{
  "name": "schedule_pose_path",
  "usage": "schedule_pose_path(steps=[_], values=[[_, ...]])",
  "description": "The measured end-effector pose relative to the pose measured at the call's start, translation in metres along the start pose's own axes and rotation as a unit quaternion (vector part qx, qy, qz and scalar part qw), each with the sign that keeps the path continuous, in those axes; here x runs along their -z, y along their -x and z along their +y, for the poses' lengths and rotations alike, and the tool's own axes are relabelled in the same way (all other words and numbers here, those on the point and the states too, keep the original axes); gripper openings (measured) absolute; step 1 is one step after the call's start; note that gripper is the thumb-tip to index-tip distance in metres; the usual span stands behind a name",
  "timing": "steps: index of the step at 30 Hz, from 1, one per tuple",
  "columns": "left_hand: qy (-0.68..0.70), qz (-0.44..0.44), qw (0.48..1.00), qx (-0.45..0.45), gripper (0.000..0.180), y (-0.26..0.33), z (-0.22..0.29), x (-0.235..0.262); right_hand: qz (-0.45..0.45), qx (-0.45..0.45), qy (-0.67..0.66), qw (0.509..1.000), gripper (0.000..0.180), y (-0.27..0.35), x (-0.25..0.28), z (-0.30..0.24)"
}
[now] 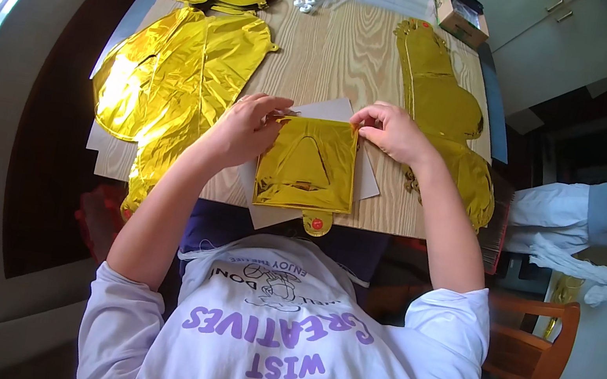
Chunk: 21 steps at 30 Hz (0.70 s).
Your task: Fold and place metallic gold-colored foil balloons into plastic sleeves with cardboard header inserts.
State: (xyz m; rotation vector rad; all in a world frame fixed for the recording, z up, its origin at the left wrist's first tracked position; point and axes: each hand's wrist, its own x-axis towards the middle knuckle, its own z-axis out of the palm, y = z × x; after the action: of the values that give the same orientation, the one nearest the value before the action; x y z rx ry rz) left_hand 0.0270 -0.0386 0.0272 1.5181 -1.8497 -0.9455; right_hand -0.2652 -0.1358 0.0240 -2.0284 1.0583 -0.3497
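Both hands, left hand (245, 129) and right hand (392, 132), have fingers clamped on the top edge of a folded gold foil balloon (308, 164), pressing it flat against grey card (368, 180) at the bench's (341, 53) near edge.

Wood table (341, 53), chair (532, 353), white cabinet (559, 31)
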Motion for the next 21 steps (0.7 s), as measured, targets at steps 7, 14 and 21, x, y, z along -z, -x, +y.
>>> schedule_pose_path(steps=[7, 14, 21], values=[[-0.071, -0.001, 0.996, -0.045, 0.045, 0.001, 0.002, 0.000, -0.099, -0.050, -0.014, 0.994, 0.015, -0.011, 0.010, -0.009], [-0.088, 0.012, 0.994, -0.057, 0.045, 0.004, 0.000, -0.008, -0.191, -0.111, -0.065, 0.973, 0.014, -0.013, 0.019, -0.017], [-0.044, 0.008, 0.998, -0.044, 0.045, 0.003, -0.006, -0.010, -0.197, -0.129, -0.081, 0.968, 0.012, -0.015, 0.012, -0.020]])
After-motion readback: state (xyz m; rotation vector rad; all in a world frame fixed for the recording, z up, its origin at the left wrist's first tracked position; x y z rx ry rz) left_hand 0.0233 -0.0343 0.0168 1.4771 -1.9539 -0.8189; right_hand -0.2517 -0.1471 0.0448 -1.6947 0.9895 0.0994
